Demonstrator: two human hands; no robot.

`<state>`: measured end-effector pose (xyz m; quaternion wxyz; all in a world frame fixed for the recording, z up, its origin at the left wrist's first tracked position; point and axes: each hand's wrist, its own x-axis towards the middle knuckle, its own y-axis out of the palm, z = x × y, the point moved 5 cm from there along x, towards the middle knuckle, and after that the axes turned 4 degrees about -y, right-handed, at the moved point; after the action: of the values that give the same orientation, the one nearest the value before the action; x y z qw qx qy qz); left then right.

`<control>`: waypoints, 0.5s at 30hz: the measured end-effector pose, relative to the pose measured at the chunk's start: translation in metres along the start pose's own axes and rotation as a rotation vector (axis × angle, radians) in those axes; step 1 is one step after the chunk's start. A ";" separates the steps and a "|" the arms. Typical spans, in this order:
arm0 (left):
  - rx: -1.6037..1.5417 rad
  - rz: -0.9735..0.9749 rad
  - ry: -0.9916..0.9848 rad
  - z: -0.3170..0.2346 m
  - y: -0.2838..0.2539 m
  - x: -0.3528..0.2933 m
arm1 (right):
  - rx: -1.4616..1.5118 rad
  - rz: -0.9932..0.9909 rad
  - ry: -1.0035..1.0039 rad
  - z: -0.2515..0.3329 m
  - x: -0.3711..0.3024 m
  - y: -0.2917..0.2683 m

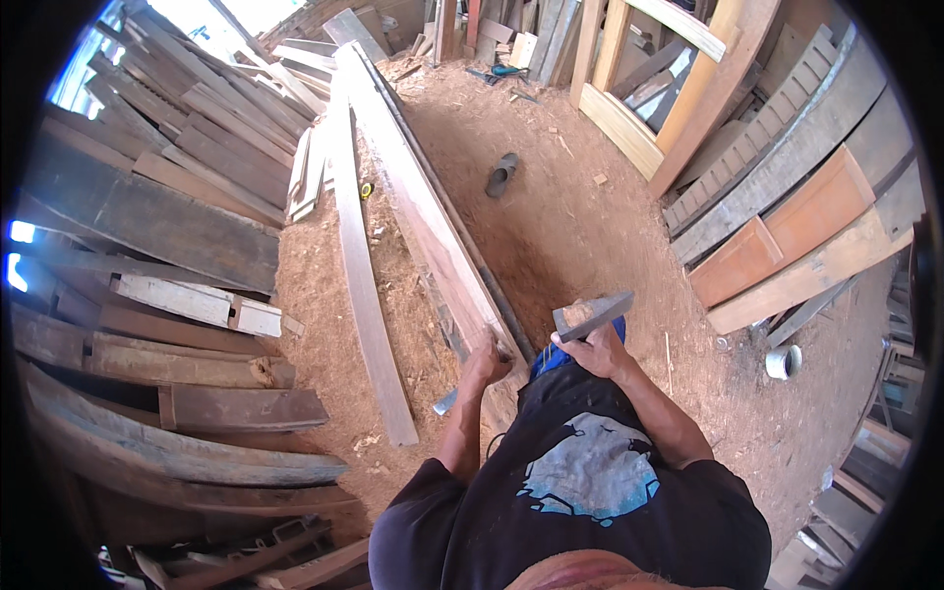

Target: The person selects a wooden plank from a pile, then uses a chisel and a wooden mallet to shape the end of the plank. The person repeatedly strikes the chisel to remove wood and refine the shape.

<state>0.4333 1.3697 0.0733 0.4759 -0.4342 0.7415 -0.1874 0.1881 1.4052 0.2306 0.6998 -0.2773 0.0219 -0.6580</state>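
A long pale plank [423,202] stretches away from me, its near end by my waist. My left hand [487,364] is closed at that near end, fingers curled against the wood. Something small and dark shows beside the fingertips, too small to name. Raised to the right of the plank, my right hand [596,352] grips a short angular piece with a dark grey straight edge and a brownish face [590,317]. The thumb lies along its near corner; the other fingers are largely hidden. This piece is apart from the plank.
A thinner board [362,265] lies left of the plank, near a yellow tape measure [367,190]. Stacked timber [197,211] fills the left side. A shoe [501,174] lies on the sawdust-covered floor [433,118]. Wooden frames [629,128], panels [752,251] and a white can [784,363] stand right.
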 end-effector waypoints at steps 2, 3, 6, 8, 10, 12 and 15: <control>-0.033 -0.008 0.010 0.003 0.004 0.006 | 0.039 0.111 0.155 -0.004 0.000 0.002; -0.082 0.027 0.004 0.005 0.005 0.008 | 0.041 0.114 0.178 -0.003 0.001 0.000; 0.124 0.009 0.035 0.007 0.006 0.013 | 0.016 0.105 0.160 0.005 0.005 -0.001; 0.109 0.025 0.029 0.009 0.007 0.014 | 0.023 0.096 0.165 0.009 0.008 0.001; 0.120 -0.004 0.071 0.008 0.006 0.013 | 0.057 0.092 0.183 0.011 0.009 0.005; 0.121 -0.011 0.077 0.006 0.005 0.010 | 0.111 0.078 0.130 0.015 0.012 0.007; 0.045 0.018 0.059 0.004 0.002 0.008 | 0.068 0.093 0.127 0.017 0.012 0.010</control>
<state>0.4348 1.3649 0.0659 0.4652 -0.4109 0.7548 -0.2122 0.2058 1.4000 0.2451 0.7357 -0.2099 0.0565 -0.6415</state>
